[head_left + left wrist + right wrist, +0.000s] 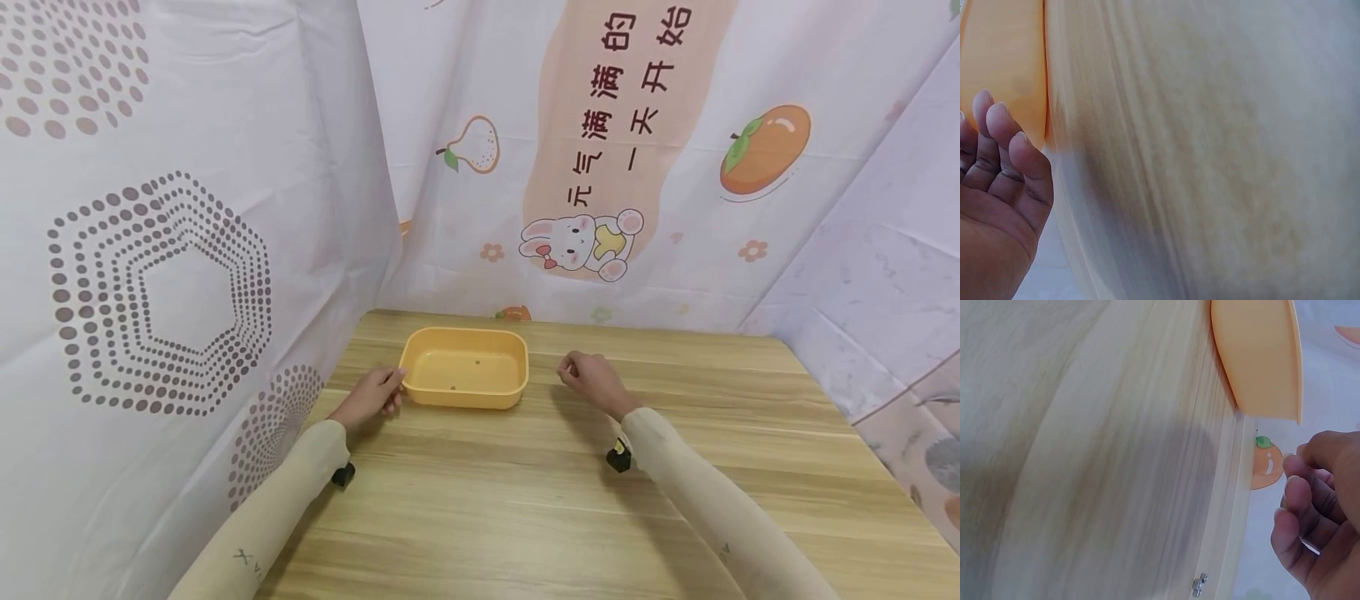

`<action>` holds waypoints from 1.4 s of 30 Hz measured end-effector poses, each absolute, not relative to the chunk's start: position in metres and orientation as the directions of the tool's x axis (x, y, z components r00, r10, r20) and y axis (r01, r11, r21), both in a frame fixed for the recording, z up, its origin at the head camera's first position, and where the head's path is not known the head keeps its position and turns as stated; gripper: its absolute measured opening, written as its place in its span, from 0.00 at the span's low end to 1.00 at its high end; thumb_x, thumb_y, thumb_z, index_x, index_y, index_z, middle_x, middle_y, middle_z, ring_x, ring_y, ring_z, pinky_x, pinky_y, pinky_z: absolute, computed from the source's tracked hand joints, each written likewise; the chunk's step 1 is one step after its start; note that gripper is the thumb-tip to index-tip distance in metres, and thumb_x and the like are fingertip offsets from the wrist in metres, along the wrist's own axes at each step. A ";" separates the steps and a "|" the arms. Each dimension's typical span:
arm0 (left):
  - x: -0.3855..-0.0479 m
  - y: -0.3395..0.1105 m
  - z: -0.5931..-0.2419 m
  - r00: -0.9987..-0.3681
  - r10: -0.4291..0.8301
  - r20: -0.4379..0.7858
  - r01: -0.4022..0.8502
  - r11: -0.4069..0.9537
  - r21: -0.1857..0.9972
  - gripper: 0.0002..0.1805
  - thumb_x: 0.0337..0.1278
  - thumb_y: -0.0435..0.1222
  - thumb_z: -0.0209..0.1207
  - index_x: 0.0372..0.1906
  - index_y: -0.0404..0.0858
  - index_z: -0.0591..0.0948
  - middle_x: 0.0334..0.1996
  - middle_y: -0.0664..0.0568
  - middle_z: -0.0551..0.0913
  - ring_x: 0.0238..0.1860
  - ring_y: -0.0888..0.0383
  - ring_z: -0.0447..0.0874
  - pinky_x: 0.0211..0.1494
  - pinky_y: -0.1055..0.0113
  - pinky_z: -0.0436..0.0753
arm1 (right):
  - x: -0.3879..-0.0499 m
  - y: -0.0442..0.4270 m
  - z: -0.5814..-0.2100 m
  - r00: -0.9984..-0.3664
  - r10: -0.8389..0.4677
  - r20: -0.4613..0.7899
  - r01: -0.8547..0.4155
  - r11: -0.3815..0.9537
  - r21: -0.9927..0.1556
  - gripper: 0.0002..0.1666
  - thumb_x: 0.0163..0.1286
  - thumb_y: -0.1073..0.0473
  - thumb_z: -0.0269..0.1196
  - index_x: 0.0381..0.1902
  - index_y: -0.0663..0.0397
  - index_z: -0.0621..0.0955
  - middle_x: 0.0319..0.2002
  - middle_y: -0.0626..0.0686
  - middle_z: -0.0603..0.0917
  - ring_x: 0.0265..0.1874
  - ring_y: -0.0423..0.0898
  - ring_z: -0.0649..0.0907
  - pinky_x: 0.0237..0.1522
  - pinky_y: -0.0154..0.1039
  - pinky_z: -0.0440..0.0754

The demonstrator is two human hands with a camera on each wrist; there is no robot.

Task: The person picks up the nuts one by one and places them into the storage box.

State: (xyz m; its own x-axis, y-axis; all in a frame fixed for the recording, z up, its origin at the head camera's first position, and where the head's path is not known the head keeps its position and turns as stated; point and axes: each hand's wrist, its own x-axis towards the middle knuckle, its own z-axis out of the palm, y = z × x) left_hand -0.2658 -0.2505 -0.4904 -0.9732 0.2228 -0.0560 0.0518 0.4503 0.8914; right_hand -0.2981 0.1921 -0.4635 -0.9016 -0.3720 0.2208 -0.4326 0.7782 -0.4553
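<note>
A yellow-orange rectangular tray (465,398) stands on the wooden table, with a couple of tiny metal pieces inside, too small to identify. At its left rim my left hand (373,392) holds the edge, thumb on top and fingers below against the outer wall. The left wrist view shows those fingers (1029,156) beside the tray wall (1007,56). Right of the tray and apart from it, my right hand (594,382) hovers above the table with loosely curled fingers. No object shows between its fingertips in the right wrist view, where the thumb is partly hidden.
Small shiny metal pieces, like nuts (1199,585), lie on the table near its far edge in the right wrist view. Printed white curtains (465,225) hang behind the table and along its left side. Wood-grain tabletop (480,492) lies between the forearms.
</note>
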 end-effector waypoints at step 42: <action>-0.261 -0.245 -0.483 -0.974 0.218 -0.053 0.049 0.439 0.897 0.24 0.85 0.46 0.44 0.37 0.32 0.78 0.25 0.46 0.80 0.22 0.59 0.75 0.24 0.69 0.79 | -0.297 0.158 -0.449 -0.878 -0.413 0.243 -0.478 0.736 -0.479 0.06 0.76 0.59 0.64 0.41 0.55 0.84 0.23 0.44 0.80 0.20 0.40 0.76 0.23 0.36 0.75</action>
